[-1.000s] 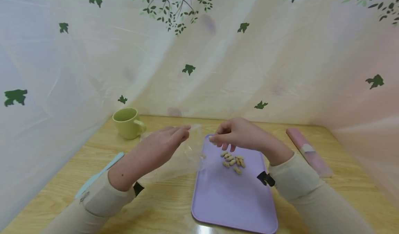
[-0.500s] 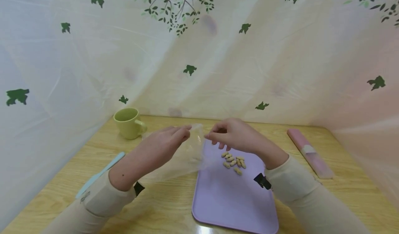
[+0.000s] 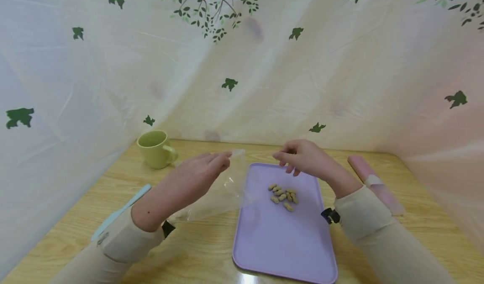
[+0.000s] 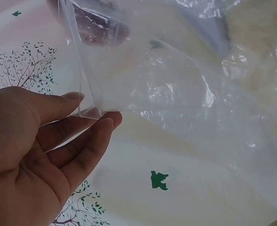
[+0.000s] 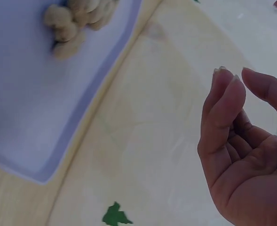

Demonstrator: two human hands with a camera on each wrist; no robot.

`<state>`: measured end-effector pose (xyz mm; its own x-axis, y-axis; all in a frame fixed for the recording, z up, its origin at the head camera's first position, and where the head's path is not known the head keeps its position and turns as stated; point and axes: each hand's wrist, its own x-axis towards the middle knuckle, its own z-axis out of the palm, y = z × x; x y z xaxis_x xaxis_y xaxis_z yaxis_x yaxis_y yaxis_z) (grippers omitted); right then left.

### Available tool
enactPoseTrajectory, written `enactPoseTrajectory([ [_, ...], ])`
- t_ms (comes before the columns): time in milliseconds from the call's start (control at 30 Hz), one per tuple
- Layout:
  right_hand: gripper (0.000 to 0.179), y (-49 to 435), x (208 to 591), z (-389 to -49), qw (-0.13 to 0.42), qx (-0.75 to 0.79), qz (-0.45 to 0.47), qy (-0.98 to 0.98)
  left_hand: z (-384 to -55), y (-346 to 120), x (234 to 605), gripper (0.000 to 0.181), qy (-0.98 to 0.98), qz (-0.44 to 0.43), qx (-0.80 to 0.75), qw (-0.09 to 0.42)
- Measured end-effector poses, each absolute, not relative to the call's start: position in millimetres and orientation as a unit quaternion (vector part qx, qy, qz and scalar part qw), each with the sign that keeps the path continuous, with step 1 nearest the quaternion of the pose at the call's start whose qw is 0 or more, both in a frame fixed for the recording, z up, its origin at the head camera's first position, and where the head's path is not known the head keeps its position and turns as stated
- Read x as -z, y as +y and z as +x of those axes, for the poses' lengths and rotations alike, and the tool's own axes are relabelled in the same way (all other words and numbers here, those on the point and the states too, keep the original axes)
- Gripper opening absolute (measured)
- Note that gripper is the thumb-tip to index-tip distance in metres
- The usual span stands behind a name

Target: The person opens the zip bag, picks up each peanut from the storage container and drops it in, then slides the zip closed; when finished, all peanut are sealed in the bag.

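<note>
My left hand [image 3: 200, 172] pinches the edge of a clear plastic bag [image 3: 227, 187] between thumb and fingers, as the left wrist view shows. The bag [image 4: 176, 89] hangs over the tabletop, and its right part overlaps the tray's left edge. My right hand [image 3: 308, 160] hovers above the far end of the purple tray [image 3: 283, 242], apart from the bag. In the right wrist view its fingers [image 5: 218, 127] are bent, with a gap to the thumb and nothing between them. Several unshelled peanuts [image 3: 282, 197] lie grouped on the tray's far half.
A green mug [image 3: 154, 151] stands at the back left of the wooden table [image 3: 189, 250]. Partly behind my left arm lies a light blue utensil [image 3: 121, 210], its kind unclear. A pink and lilac flat item with a white band [image 3: 372, 183] lies on the right.
My right hand went left to the bag's mouth, then drew back to the right and up. A small pale shape seen in the bag earlier cannot be made out now. The left hand stayed put.
</note>
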<state>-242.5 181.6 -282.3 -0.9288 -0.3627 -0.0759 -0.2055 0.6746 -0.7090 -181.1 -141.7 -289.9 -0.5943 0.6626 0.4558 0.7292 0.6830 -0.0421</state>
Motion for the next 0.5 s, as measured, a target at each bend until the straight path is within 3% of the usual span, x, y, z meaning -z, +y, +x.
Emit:
enactPoseTrajectory([
  [267,0.027,198,309,-265,0.143,0.339,-0.12,0.922,-182,-142,291,0.027,-0.888,-0.392,0.076,0.229],
  [500,0.019,211,329,-270,0.211,0.269,-0.131,0.931,-182,-142,292,0.025,-0.886,-0.395,0.077,0.228],
])
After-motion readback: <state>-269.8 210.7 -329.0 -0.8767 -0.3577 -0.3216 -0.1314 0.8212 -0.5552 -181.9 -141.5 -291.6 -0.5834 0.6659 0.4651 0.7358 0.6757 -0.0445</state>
